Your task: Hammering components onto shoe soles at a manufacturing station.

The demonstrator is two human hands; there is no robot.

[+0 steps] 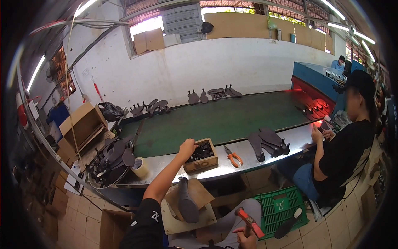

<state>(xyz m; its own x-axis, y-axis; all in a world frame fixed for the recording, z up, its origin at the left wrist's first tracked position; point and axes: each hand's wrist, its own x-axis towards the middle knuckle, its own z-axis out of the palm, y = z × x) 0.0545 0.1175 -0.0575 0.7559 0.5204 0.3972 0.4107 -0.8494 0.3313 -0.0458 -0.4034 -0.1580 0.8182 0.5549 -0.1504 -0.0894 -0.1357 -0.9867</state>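
My left hand (188, 150) is at the left rim of a small wooden box (202, 166), its fingers curled down toward the small black parts (202, 151) inside. Whatever those fingers pinch is hidden. Low in the picture, my right hand (246, 240) grips a hammer (250, 224) with a red head, held over my lap. A dark shoe sole (188, 206) lies lengthwise on a pale work block (182, 224) with brown board on it, in front of me. Orange-handled pliers (234, 158) rest on the metal bench edge, right of the box.
Dark soles (267, 143) lie further right on the bench. At left stand a full basket of soles (110, 164) and a tape roll (140, 167). The green conveyor belt (199, 120) runs behind. A co-worker (352, 124) sits at right, near a green crate (282, 209).
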